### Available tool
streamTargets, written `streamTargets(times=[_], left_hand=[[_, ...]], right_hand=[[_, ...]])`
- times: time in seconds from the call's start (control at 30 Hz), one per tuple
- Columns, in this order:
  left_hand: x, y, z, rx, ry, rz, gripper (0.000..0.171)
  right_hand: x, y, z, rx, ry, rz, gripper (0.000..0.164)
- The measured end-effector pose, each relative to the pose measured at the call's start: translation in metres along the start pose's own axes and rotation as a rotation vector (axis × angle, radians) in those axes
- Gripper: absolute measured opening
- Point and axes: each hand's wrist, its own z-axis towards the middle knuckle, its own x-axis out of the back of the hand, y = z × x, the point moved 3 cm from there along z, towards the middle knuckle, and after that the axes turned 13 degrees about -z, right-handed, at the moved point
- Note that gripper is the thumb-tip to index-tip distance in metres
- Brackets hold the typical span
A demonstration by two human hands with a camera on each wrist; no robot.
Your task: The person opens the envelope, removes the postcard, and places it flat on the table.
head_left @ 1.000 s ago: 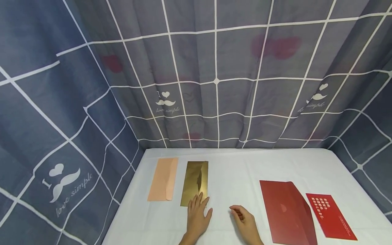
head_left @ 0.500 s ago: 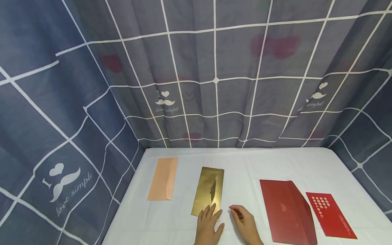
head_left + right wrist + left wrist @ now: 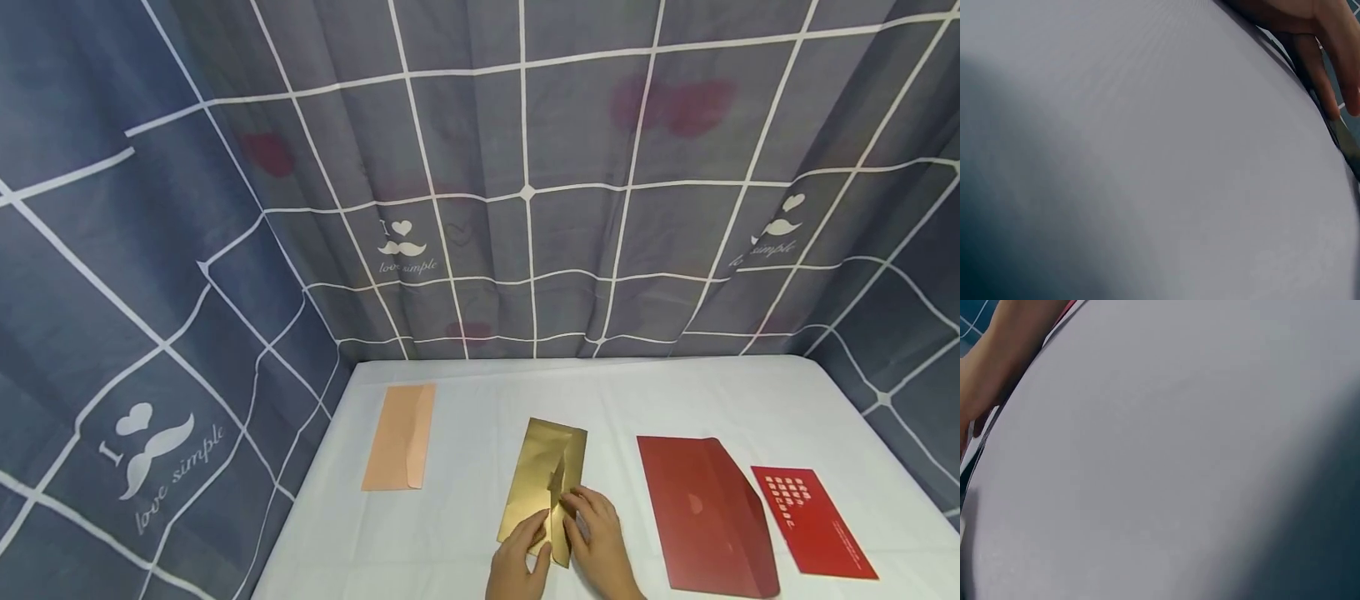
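Note:
A gold envelope (image 3: 542, 458) lies slanted on the white tabletop, its long flap along the right side standing slightly away from the body. My left hand (image 3: 519, 560) rests on its lower end, with bent fingertips beside the flap and the thumb near the bottom edge. From the right, my right hand (image 3: 600, 537) pinches the flap's edge between thumb and fingers, its fingertips close to the left ones. Only part of the left hand (image 3: 1007, 353) enters the left wrist view. The right wrist view has the right fingers (image 3: 1319, 75) at its upper right corner, a sliver of gold beneath them.
A peach envelope (image 3: 397, 437) lies at the left of the white table (image 3: 450, 517). To the right are a large dark red envelope (image 3: 701, 508) and a smaller bright red one (image 3: 813, 525) with white print. A grey checked curtain (image 3: 480, 250) encloses the table's back and sides.
The left hand has drawn the gold envelope rightward and nearer, to between both hands. My right hand has shifted slightly onto its flap. The other envelopes have stayed in place.

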Motion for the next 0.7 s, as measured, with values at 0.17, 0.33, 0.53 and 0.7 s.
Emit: streamTargets(times=[0.17,0.33,0.53,0.7], left_hand=[[0.009,0.002,0.001,0.023,0.029,-0.358,0.03],[0.025,0.024,0.01,0.107,0.102,-0.493,0.021],[0.028,0.031,0.014,0.078,0.21,-0.353,0.022],[0.021,0.01,0.012,0.092,0.186,-0.342,0.023]], right_hand=[[-0.004,-0.005,-0.002,0.087,-0.115,-0.097,0.037],[-0.004,-0.005,-0.001,0.108,-0.16,-0.124,0.042],[-0.004,-0.005,-0.002,0.115,-0.16,-0.119,0.04],[-0.004,-0.005,-0.003,0.126,-0.153,-0.094,0.036]])
